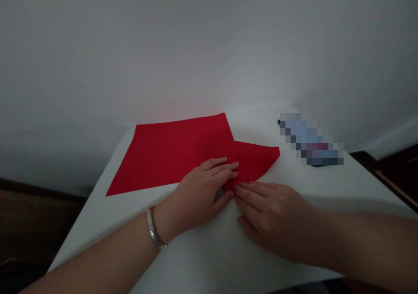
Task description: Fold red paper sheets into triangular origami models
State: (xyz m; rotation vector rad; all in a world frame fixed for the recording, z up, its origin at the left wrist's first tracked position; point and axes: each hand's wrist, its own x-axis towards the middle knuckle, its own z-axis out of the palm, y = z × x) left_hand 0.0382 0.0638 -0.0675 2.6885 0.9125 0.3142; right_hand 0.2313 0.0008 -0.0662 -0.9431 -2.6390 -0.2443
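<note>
Red paper [173,154] is spread on a white tabletop [209,259], its broad, flat part lying beyond and to the left of the fingers of the left hand [205,194]. That hand is laid palm down, with its fingers [225,167] stretched out and slightly spread over the paper's near right area; nothing is seen to be gripped by them, and the thumb is set below them, its tip close to the fingers of the other hand. By the right hand [274,211], the near edge of a narrower red section [257,157] is met with straight fingers held side by side, the thumb being kept apart below; whether any of the edge is pinched cannot be told. This section is extended to the right from under the left fingers and is tapered toward a blunt end beyond the right fingers; whether it is joined to the broad part cannot be made out. Behind the left fingers, a silvery bracelet [153,228] is worn at the wrist. Well beyond the right fingers and to their right, a pixelated object [310,139] is seen on the tabletop, its details obscured. Farthest from the fingers, the tabletop is bordered by a pale wall [209,45].
</note>
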